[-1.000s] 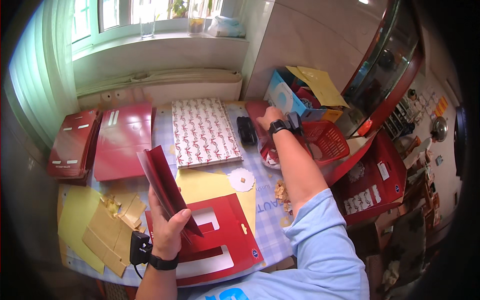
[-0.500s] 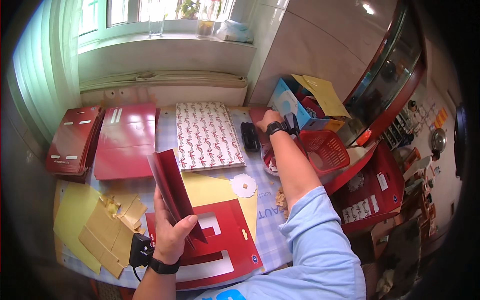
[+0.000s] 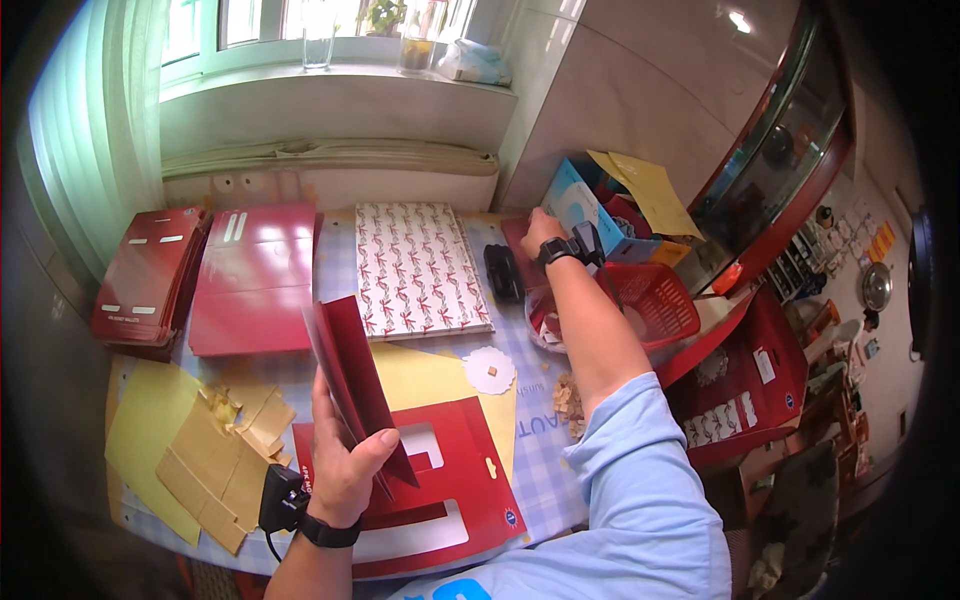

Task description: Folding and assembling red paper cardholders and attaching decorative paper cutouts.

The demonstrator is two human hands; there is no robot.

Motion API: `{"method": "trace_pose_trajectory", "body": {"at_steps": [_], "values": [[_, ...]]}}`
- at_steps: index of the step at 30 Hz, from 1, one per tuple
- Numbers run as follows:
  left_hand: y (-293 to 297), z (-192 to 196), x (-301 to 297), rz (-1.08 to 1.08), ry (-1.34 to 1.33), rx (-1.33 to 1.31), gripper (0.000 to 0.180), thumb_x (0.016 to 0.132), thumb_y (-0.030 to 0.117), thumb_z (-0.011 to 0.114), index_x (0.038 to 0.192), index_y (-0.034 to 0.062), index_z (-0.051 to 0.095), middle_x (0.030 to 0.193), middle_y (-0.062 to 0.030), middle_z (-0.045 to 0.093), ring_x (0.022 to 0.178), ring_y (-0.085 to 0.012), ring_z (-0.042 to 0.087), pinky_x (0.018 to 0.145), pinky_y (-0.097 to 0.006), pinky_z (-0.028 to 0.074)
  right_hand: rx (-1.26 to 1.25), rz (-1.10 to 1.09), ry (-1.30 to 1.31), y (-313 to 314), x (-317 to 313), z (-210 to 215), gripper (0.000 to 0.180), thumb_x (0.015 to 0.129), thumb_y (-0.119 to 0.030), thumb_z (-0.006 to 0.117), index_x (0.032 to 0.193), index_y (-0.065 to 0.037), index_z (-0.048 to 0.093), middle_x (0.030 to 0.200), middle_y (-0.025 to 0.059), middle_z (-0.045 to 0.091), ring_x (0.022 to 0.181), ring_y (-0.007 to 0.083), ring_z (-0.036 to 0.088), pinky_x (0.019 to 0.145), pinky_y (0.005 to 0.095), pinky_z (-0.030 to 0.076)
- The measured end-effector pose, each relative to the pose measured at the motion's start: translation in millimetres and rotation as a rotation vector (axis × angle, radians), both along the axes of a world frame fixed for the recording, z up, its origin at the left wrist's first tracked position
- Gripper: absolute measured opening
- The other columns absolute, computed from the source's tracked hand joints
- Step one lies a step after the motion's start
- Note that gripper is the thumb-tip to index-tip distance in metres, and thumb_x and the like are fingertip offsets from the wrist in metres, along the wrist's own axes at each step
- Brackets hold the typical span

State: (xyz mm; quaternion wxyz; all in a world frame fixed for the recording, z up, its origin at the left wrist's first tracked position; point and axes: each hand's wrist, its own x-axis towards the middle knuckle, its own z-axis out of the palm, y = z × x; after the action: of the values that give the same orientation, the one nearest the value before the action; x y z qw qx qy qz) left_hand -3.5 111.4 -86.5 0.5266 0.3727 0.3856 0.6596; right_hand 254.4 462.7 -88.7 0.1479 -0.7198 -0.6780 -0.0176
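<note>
Shifted slightly right, red folder (image 3: 362, 368) points lengthwise up-left, apparently.

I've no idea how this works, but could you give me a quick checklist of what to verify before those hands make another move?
1. Left hand has hold of the folded card: ok, between thumb and fingers.
2. Right hand grips the red piece beside the blue box: cannot tell, fingertips hidden.
3. Flat card fully visible: not ok, the left hand and folded card cover part.
4. Patterned stack lying flat: ok.
5. Tan square on the white disc: ok, near its middle.
6. Scraps cleared off the table: not ok, some lie near the right forearm.
</note>
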Motion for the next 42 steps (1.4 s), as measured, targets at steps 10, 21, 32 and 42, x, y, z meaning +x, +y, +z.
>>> {"method": "trace_pose_trajectory", "body": {"at_steps": [10,21,32,42], "values": [[0,3,0,-0.029,-0.019,-0.016,0.093,0.074,0.024,0.072,0.147,0.0058,0.015,0.131,-0.0135,0.045,0.118,-0.0226,0.049,0.1,-0.037,0.041,0.047,0.138,-0.1,16,21,-24,0.015,0.069,-0.018,0.066,0.073,-0.005,0.073,0.082,0.0172,0.069,0.085,0.0338,0.066,0.084,0.0393,0.052],[-1,4,-1,-0.038,-0.042,-0.032,0.093,0.074,0.024,0.071,0.147,0.0065,0.016,0.132,-0.0137,0.044,0.121,-0.0235,0.047,0.102,-0.038,0.039,-0.154,0.117,-0.129,-4,6,1,0.037,0.072,-0.024,0.069,0.1,-0.001,0.069,0.106,0.0227,0.065,0.101,0.0352,0.063,0.09,0.0413,0.051],[0,2,-1,-0.023,-0.046,-0.028,0.095,0.073,0.026,0.074,0.146,0.0062,0.016,0.132,-0.0132,0.044,0.12,-0.0232,0.048,0.102,-0.038,0.04,-0.106,0.031,-0.092,-11,-8,5,0.041,0.068,-0.027,0.074,0.097,0.002,0.069,0.102,0.0256,0.065,0.099,0.0364,0.063,0.088,0.0407,0.051],[-1,2,-2,-0.033,-0.03,-0.022,0.095,0.074,0.026,0.074,0.146,0.0063,0.016,0.132,-0.0128,0.045,0.12,-0.0223,0.048,0.102,-0.037,0.04,-0.035,0.117,-0.078,-3,-1,-4,0.03,0.073,-0.018,0.066,0.103,-0.013,0.07,0.107,0.0131,0.067,0.102,0.0315,0.063,0.087,0.0402,0.051]]}}
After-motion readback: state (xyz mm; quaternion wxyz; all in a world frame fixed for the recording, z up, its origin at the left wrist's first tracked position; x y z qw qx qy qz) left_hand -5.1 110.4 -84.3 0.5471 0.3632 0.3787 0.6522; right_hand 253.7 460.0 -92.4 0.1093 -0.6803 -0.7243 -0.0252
